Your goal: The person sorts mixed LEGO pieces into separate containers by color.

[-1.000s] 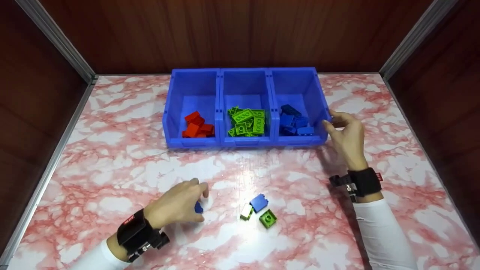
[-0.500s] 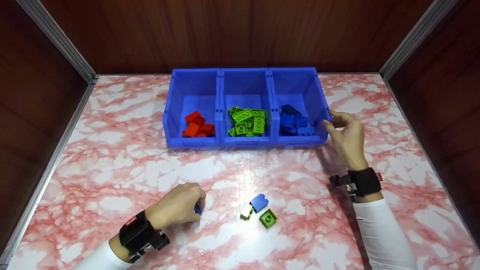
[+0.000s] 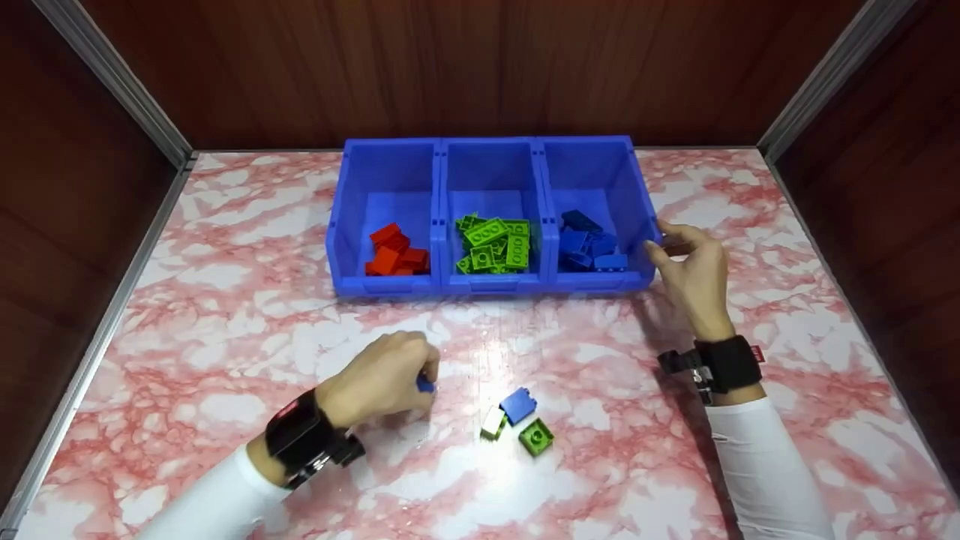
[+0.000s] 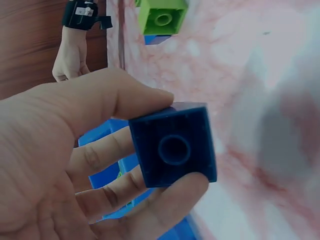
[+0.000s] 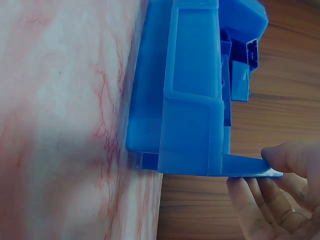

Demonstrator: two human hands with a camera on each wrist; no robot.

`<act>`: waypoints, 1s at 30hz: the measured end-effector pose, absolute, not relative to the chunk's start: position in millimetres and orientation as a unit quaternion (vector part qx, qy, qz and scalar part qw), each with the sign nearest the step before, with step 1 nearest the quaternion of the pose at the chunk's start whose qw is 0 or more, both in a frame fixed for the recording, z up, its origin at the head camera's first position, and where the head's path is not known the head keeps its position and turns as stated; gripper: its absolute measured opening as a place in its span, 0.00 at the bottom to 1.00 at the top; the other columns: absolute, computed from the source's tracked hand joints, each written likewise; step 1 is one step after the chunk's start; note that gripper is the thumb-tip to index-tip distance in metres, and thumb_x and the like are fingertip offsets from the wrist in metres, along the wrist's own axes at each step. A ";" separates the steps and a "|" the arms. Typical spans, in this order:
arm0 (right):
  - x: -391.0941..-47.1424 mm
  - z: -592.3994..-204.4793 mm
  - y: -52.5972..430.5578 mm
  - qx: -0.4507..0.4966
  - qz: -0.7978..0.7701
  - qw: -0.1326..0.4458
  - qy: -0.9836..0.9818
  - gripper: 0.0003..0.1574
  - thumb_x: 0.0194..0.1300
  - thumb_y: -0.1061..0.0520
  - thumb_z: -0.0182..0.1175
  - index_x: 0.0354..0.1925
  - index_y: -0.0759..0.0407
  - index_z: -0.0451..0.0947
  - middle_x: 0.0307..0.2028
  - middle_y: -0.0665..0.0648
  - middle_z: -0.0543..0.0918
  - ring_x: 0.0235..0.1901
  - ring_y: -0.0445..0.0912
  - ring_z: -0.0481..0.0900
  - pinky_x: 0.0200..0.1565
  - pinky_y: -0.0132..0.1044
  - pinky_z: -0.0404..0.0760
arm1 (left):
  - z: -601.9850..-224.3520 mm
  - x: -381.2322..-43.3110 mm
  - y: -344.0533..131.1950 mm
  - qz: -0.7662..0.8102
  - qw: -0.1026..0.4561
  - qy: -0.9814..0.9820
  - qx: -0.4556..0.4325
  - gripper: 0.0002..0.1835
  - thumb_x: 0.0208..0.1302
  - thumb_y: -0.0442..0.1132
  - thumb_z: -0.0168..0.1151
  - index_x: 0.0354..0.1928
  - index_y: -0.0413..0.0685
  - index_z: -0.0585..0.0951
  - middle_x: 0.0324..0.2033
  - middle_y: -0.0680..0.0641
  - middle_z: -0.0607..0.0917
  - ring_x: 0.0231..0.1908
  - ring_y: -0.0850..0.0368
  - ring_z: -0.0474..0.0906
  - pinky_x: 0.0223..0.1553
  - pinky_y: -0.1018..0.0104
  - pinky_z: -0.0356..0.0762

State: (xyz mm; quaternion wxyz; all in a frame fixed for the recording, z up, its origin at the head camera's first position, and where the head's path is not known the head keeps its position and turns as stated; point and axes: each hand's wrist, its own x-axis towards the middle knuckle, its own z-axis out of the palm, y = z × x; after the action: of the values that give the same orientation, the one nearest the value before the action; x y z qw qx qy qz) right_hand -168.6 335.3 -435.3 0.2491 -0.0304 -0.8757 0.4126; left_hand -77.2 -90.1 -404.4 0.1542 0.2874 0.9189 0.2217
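My left hand (image 3: 382, 379) pinches a blue toy brick (image 4: 174, 147) between thumb and fingers; its hollow underside with a round tube faces the left wrist camera. In the head view the hand mostly covers that brick, left of three loose bricks. Those are a blue brick (image 3: 518, 406), a green brick (image 3: 536, 437) and another green brick (image 3: 493, 423) lying close together. With thumb and fingers on either side of the wall, my right hand (image 3: 696, 277) grips the right side of the blue bin (image 3: 600, 283).
The bin has three compartments side by side: red bricks (image 3: 387, 260) on the left, green bricks (image 3: 487, 232) in the middle, blue bricks (image 3: 576, 241) on the right. Wooden panels (image 3: 480, 67) enclose the marbled table (image 3: 247, 337) at the back and sides.
My left hand first closes its fingers on the blue brick, then moves with it up and to the right in the head view. The right hand, bin and loose bricks stay put.
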 end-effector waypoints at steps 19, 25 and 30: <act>-167.9 -434.9 335.7 -0.037 0.409 0.242 -0.879 0.20 0.67 0.63 0.69 0.56 0.66 0.86 0.42 0.68 0.92 0.30 0.21 0.76 0.35 0.16 0.74 | -388.1 -138.0 4.9 0.285 0.107 0.889 0.343 0.08 0.60 0.34 0.74 0.41 0.43 0.87 0.41 0.45 0.86 0.39 0.55 0.81 0.41 0.69 0.87; -167.5 -434.3 336.0 -0.040 0.409 0.238 -0.880 0.20 0.66 0.62 0.70 0.56 0.65 0.86 0.42 0.67 0.92 0.29 0.21 0.76 0.34 0.17 0.74 | -385.0 -159.1 38.3 0.285 0.089 0.883 0.361 0.10 0.63 0.36 0.74 0.44 0.42 0.86 0.44 0.46 0.83 0.38 0.57 0.79 0.43 0.71 0.86; -166.8 -432.8 336.1 -0.039 0.411 0.234 -0.880 0.20 0.67 0.62 0.70 0.57 0.64 0.86 0.42 0.67 0.92 0.30 0.22 0.76 0.35 0.17 0.74 | -381.3 -174.5 63.2 0.273 0.077 0.887 0.364 0.10 0.65 0.38 0.72 0.46 0.44 0.85 0.44 0.49 0.80 0.38 0.59 0.76 0.40 0.75 0.83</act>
State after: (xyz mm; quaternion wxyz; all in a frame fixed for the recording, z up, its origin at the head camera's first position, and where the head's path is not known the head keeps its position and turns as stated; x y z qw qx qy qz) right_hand -166.8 336.1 -432.8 0.2344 -0.0391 -0.8803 0.4107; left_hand -174.5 63.2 -381.3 0.0765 0.3645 0.8869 0.2734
